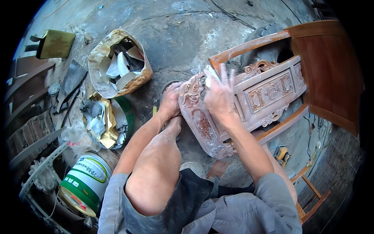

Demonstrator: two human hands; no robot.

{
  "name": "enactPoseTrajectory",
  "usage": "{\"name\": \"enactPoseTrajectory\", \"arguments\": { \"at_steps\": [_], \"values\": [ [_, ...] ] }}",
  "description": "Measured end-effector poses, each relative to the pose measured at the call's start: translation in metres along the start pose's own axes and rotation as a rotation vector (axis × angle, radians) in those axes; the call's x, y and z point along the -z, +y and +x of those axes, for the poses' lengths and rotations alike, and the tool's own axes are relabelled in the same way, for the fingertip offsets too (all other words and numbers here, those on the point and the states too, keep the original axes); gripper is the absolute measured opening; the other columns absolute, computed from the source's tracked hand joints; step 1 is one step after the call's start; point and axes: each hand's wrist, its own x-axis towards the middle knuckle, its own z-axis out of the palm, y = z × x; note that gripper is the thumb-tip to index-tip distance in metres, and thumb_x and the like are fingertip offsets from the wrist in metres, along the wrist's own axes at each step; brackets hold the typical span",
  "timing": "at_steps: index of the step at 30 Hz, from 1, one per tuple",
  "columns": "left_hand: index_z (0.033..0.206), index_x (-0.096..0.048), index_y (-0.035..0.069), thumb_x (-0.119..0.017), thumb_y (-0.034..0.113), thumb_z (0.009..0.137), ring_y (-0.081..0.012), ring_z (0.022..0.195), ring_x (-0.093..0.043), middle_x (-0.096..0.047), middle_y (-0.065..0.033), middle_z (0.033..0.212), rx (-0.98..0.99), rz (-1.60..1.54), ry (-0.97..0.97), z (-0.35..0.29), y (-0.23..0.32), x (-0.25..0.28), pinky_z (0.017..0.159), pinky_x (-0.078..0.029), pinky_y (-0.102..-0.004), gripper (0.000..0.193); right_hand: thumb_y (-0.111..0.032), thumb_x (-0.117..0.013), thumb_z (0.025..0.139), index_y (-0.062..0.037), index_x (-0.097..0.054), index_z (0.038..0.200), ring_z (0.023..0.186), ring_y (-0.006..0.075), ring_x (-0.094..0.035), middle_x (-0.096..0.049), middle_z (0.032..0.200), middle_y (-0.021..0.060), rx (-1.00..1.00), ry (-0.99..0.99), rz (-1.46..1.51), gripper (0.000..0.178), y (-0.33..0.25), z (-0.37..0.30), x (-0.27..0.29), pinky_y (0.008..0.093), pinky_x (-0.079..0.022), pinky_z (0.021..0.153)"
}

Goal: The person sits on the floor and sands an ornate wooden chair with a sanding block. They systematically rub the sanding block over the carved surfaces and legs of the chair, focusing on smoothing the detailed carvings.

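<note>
A wooden chair lies tipped over in front of me, its carved back (269, 91) covered in pale dust. Scrolls, a relief panel and a carved top rail (202, 124) show on it. My left hand (170, 100) is closed on the outer edge of the top rail, beside my leg; some of its fingertips are hidden. Over the far end of that rail, my right hand (220, 97) is smeared by motion. A small whitish piece (210, 76) shows by its fingers, too blurred to name. The smooth reddish-brown seat (327, 72) stands at the right.
At the left are a stained bucket (95, 66) of scraps, a green tub (126, 117) with crumpled sheets, and a white-and-green paint bucket (87, 177). Curved wooden parts (29, 78) lie farther left. A yellow power tool (282, 154) and cables lie at right.
</note>
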Motion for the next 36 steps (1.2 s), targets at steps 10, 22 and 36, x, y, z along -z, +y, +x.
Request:
{"name": "enactPoseTrajectory", "arguments": {
  "at_steps": [10, 22, 36],
  "values": [
    [0.133, -0.071, 0.011, -0.076, 0.027, 0.087, -0.0381, 0.129, -0.060, -0.068, -0.0168, 0.135, 0.015, 0.020, 0.029, -0.004, 0.002, 0.002, 0.108, -0.047, -0.0485, 0.050, -0.009, -0.056, 0.091, 0.0062, -0.053, 0.149, 0.150, 0.0466, -0.041, -0.053, 0.155, 0.0259, 0.093, 0.065, 0.074, 0.060, 0.028, -0.040, -0.001, 0.0622, -0.019, 0.128],
    [0.125, -0.073, 0.008, -0.078, 0.023, 0.084, -0.0406, 0.121, -0.064, -0.070, -0.0188, 0.129, 0.032, 0.010, 0.010, 0.000, 0.000, -0.003, 0.103, -0.051, -0.0493, 0.044, -0.006, -0.055, 0.091, 0.0096, -0.050, 0.150, 0.150, 0.0466, -0.041, -0.052, 0.154, 0.0303, -0.025, 0.135, -0.001, 0.061, 0.033, -0.035, -0.011, 0.0589, -0.020, 0.129],
    [0.126, -0.073, 0.009, -0.079, 0.021, 0.084, -0.0395, 0.120, -0.064, -0.070, -0.0175, 0.127, 0.190, -0.224, -0.016, 0.001, 0.002, -0.009, 0.102, -0.051, -0.0462, 0.045, -0.007, -0.054, 0.092, 0.0093, -0.052, 0.148, 0.149, 0.0452, -0.043, -0.052, 0.153, 0.0317, -0.037, 0.141, 0.012, 0.059, 0.009, 0.022, -0.027, 0.0595, -0.020, 0.129]
  ]
}}
